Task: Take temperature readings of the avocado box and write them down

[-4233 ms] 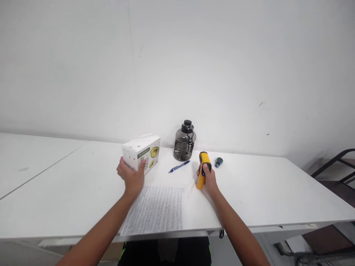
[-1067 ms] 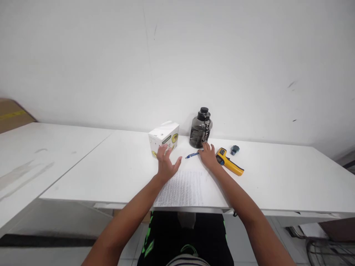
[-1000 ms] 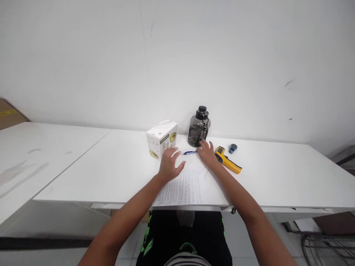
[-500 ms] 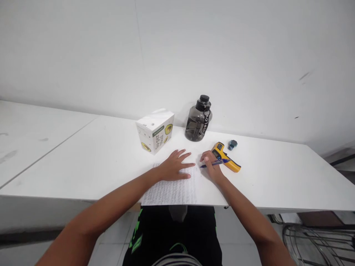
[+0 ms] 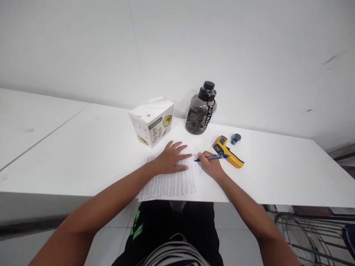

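Observation:
My left hand (image 5: 171,160) lies flat with its fingers spread on a sheet of paper (image 5: 169,186) covered in dense lines of writing. The sheet reaches the front edge of the white table. Just right of it, my right hand (image 5: 211,166) is closed around a blue pen (image 5: 215,157). The pen slants nearly level, its tip pointing left by the paper's right side; whether the tip touches the sheet I cannot tell. Close beyond the right hand rests a yellow and black infrared thermometer gun (image 5: 230,153).
A white box printed with avocados (image 5: 152,123) stands beyond my left hand. To its right is a dark translucent water bottle (image 5: 200,111) near the wall. A small blue watch-like item (image 5: 235,139) lies behind the thermometer. A wire rack (image 5: 313,232) sits below the table at right.
My right hand and the pen have shifted slightly left toward the paper, and the pen lies flatter. My left hand stays spread on the sheet. The whole view has tilted a little.

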### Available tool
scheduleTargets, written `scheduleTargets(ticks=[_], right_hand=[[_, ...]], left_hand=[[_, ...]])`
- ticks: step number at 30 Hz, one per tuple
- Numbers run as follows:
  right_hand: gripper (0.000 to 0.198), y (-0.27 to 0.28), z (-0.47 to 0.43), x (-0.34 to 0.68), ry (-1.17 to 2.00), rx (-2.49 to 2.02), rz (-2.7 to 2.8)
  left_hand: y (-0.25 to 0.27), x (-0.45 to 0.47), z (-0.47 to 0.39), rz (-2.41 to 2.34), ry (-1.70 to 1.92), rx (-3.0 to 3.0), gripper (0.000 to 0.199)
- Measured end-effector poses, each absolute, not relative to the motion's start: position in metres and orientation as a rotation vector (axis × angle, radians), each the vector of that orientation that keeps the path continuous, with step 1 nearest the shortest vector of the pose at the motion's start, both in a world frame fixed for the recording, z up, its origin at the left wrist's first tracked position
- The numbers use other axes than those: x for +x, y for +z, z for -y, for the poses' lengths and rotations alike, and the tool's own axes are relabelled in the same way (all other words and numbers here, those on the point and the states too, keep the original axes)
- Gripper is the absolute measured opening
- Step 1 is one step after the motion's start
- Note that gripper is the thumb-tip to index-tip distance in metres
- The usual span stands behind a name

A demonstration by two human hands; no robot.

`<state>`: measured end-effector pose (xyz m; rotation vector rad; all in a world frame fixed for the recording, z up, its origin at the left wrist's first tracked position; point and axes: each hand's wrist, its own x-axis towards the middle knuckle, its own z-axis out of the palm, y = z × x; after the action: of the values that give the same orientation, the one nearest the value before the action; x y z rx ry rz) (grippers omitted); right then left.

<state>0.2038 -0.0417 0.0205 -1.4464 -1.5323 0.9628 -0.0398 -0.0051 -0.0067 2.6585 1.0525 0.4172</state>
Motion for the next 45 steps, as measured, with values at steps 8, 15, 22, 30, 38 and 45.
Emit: scheduleTargets(ticks=[8,15,22,30,38,45], right_hand=[[0.045,0.02,0.043,0.203,1.009,-1.413,1.569],[0.041,0.019,0.042,0.204,1.037,-1.43,1.613],[0.041,0.019,0.042,0.203,0.986,-1.448,1.605],[0.042,0.019,0.042,0.204,1.001,-1.449,1.64],[0.042,0.018,0.041,0.204,0.971,-1.453,1.629],[0.044,0.018,0.041,0.204,0.952,-1.462,1.648]], left_hand=[[-0.003,-0.039,0.005,-1.054,0.386,2.614,0.065],[0.001,-0.038,0.006,-1.061,0.354,2.603,0.065],[0.007,-0.037,0.008,-1.083,0.286,2.6,0.068],[-0.001,-0.039,0.007,-1.076,0.376,2.601,0.066],[-0.002,-0.038,0.007,-1.079,0.358,2.602,0.066],[0.002,-0.038,0.007,-1.078,0.324,2.608,0.067]])
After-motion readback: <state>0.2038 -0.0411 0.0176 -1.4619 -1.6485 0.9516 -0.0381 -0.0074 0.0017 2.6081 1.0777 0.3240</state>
